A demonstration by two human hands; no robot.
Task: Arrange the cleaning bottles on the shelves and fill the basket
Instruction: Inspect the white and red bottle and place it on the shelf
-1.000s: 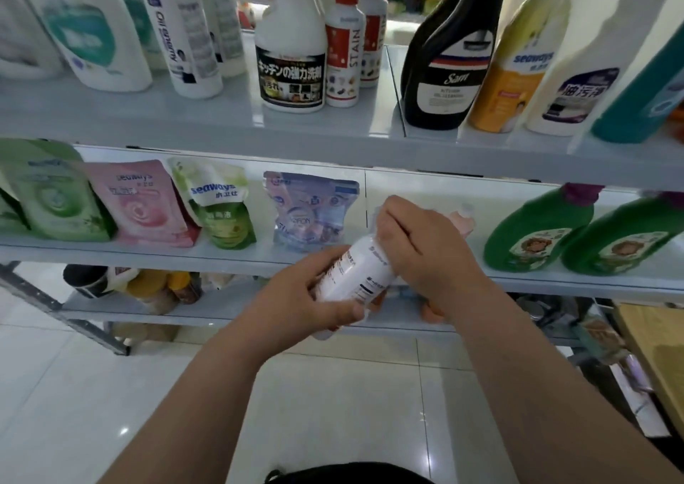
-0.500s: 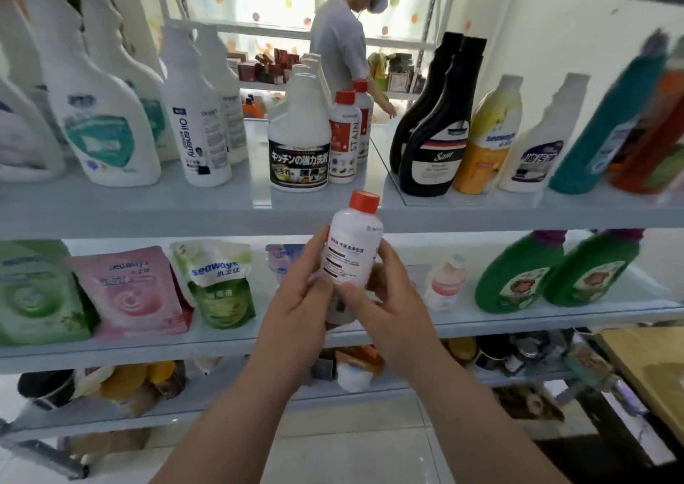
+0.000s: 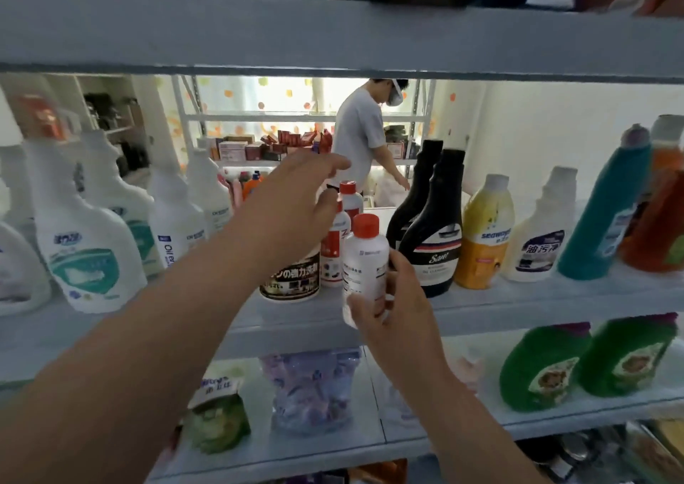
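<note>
Bottle with red cap (image 3: 364,261) is gripped upright by right hand (image 3: 401,311); left hand (image 3: 292,206) hovers, fingers spread

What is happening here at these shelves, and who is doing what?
A person is stocking cleaning bottles. The right hand holds a small white bottle with a red cap, upright, in front of the middle shelf, not yet set down. The left hand, fingers open, reaches toward the red-and-white bottles standing there beside a black-labelled bottle. A second person works at shelves behind.
</note>
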